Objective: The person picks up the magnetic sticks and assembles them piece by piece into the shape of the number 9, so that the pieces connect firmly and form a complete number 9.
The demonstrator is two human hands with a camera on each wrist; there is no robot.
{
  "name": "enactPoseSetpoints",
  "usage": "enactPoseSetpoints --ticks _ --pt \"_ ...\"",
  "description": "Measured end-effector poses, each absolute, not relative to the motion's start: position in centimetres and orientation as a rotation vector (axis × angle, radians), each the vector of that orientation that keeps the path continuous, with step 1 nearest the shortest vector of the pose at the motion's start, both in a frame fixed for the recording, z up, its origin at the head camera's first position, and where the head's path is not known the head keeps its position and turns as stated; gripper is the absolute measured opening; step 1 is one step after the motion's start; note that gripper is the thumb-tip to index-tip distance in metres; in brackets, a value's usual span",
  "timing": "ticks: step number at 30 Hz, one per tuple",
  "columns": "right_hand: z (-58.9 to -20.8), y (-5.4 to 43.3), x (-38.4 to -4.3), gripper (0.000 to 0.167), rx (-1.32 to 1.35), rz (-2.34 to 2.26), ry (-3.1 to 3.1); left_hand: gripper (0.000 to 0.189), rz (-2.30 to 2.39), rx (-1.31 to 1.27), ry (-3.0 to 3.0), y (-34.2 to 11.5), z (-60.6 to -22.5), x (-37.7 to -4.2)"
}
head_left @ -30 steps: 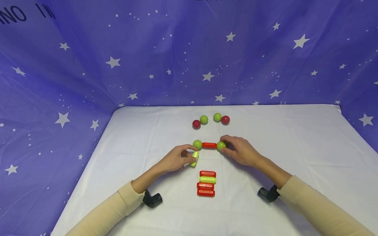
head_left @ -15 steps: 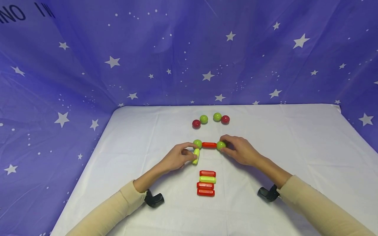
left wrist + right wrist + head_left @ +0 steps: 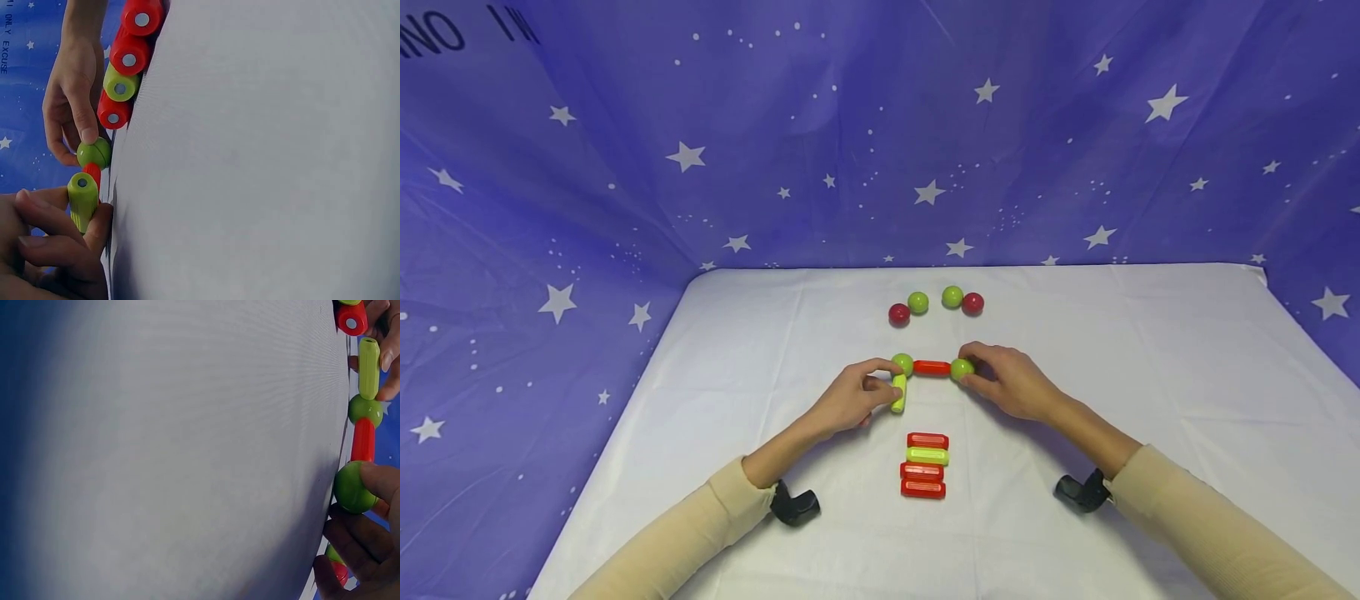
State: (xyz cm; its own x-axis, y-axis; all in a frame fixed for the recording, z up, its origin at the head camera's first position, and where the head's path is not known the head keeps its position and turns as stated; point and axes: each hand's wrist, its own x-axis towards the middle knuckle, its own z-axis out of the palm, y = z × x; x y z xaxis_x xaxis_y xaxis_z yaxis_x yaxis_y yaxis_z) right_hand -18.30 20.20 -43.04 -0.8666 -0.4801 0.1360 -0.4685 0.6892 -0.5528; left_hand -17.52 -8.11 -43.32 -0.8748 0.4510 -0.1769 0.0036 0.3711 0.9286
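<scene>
My left hand (image 3: 848,402) pinches a yellow-green rod (image 3: 899,397) between thumb and fingers. The rod's far end meets the left green ball (image 3: 902,363), and a fingertip lies at that ball too. From this ball a red rod (image 3: 932,368) runs sideways to the right green ball (image 3: 962,370), which my right hand (image 3: 1011,383) holds between thumb and fingers. The left wrist view shows a grey disc on the near end of the yellow-green rod (image 3: 82,197). In the right wrist view, the rods and balls form a chain, with the yellow-green rod (image 3: 369,369) at its upper end.
Nearer the front, red rods (image 3: 922,489) and a yellow-green rod (image 3: 927,456) lie side by side in a row. Behind the hands are two pairs of balls, each with a green ball (image 3: 952,297) and a red ball (image 3: 973,303). A starry blue cloth (image 3: 850,167) hangs behind the white table (image 3: 1150,358).
My left hand has moved slightly right and forward, turning the yellow-green rod straighter and bringing its far end up to the left green ball. My right hand has stayed on its ball.
</scene>
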Motion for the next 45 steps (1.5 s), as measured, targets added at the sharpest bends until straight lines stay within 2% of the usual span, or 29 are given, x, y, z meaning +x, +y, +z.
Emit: enactPoseSetpoints --ticks 21,45 --pt "-43.09 20.25 -18.59 0.030 -0.841 -0.892 2.885 0.034 1.440 0.373 2.292 -7.58 -43.13 -17.25" --pt "-43.21 20.08 -19.00 0.033 -0.787 -0.874 2.921 0.042 1.388 0.401 2.360 -7.59 -43.52 -17.28"
